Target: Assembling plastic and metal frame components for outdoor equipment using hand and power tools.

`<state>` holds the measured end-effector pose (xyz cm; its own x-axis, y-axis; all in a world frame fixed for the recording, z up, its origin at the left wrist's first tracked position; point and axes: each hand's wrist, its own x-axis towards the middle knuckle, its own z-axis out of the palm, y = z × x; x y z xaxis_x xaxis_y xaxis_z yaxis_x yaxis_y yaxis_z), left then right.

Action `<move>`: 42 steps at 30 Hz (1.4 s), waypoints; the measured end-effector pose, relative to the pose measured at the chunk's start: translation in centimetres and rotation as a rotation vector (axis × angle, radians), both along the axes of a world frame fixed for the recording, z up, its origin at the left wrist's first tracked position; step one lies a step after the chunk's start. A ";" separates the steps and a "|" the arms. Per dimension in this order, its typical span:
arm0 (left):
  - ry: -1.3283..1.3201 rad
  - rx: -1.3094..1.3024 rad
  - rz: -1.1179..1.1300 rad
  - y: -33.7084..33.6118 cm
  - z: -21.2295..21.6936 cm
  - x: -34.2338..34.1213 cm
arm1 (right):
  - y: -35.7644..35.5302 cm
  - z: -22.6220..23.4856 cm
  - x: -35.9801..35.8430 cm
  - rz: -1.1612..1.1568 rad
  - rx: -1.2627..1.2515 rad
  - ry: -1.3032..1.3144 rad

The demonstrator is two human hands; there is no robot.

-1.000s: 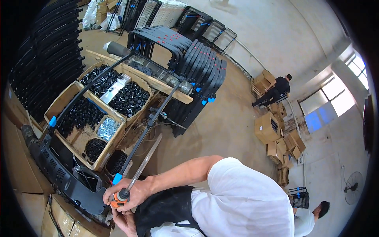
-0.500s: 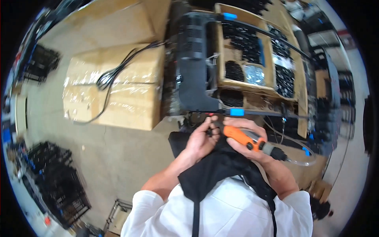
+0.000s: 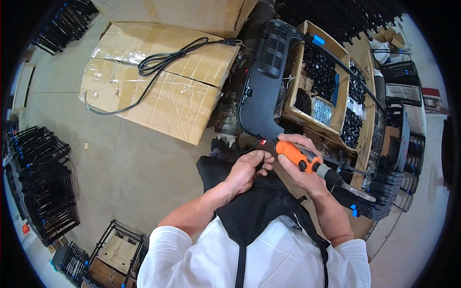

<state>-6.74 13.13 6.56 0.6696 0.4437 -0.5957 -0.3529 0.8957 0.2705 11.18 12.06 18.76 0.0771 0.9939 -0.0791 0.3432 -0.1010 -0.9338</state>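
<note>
My right hand (image 3: 303, 178) is wrapped round an orange power screwdriver (image 3: 294, 154). The driver's front end points up and left, at the near end of a black plastic housing (image 3: 261, 108) on a dark frame. From its back end a clear hose (image 3: 359, 193) runs off to the right. My left hand (image 3: 246, 171) is closed just left of the driver's nose, thumb and fingers curled together. Something small and dark shows between those fingers, too hidden to name. A small red piece (image 3: 262, 142) is visible at the housing's near end, just above my left fingertips.
A wooden sorting box (image 3: 345, 115) with black parts and silver screws (image 3: 322, 112) stands beyond my right hand. To the left, a taped cardboard box (image 3: 187, 113) carries a coiled black cable (image 3: 158, 65). Black metal frames (image 3: 41, 187) are stacked at far left.
The whole view has turned, and the housing and sorting box now slant to the right. Both hands keep nearly the same pose, with the screwdriver still in my right hand.
</note>
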 end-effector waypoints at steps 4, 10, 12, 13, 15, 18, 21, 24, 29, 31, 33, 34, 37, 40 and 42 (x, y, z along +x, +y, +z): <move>-0.014 0.072 -0.015 0.0 -1.1 -0.8 | 1.4 -0.4 -0.5 0.024 -0.075 -0.067; 0.009 0.110 -0.072 0.5 -1.6 -1.5 | 3.0 -0.2 -1.2 0.142 -0.114 -0.092; 0.023 0.165 -0.079 0.5 -2.3 -1.6 | 3.1 -0.1 -1.1 0.143 -0.117 -0.093; 0.041 0.218 -0.099 0.6 -2.2 -1.7 | 3.0 -0.2 -1.0 0.131 -0.122 -0.089; 0.060 0.248 -0.093 0.8 -2.0 -1.9 | 3.0 -0.3 -0.8 0.152 -0.108 -0.101; 0.105 0.257 -0.069 0.9 -1.9 -1.9 | 3.0 -0.5 -0.9 0.168 -0.095 -0.113; 0.119 0.210 -0.024 0.9 -1.6 -1.8 | 3.0 -0.8 -0.7 0.167 -0.098 -0.107; 0.104 0.164 0.024 1.2 -1.1 -1.6 | 3.3 -0.2 -1.0 0.175 -0.124 -0.130; 0.060 -0.020 0.113 2.6 -0.7 -1.4 | 2.6 1.7 -0.7 0.141 -0.041 -0.108; -0.027 -0.129 0.226 3.9 -0.6 -0.7 | 3.0 1.9 -0.2 0.138 0.002 -0.014; -0.102 -0.190 0.267 4.8 -0.2 -0.1 | 3.3 2.0 0.0 0.139 0.031 0.089; -0.177 -0.249 0.312 5.4 -0.1 0.2 | 3.6 1.9 0.1 0.138 0.033 0.087; -0.180 -0.259 0.330 6.5 0.6 0.8 | 4.4 1.9 0.4 0.125 0.066 0.130; -0.153 -0.273 0.326 7.4 1.2 0.8 | 5.2 2.1 0.8 0.130 0.061 0.053; -0.141 -0.284 0.309 7.8 1.3 0.8 | 5.8 2.0 0.9 0.142 0.056 0.083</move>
<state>-5.92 20.97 7.84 0.6144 0.4681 -0.6351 -0.6319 0.7739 -0.0409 12.08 17.82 20.77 -0.0684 0.9974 -0.0237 0.2715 -0.0042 -0.9624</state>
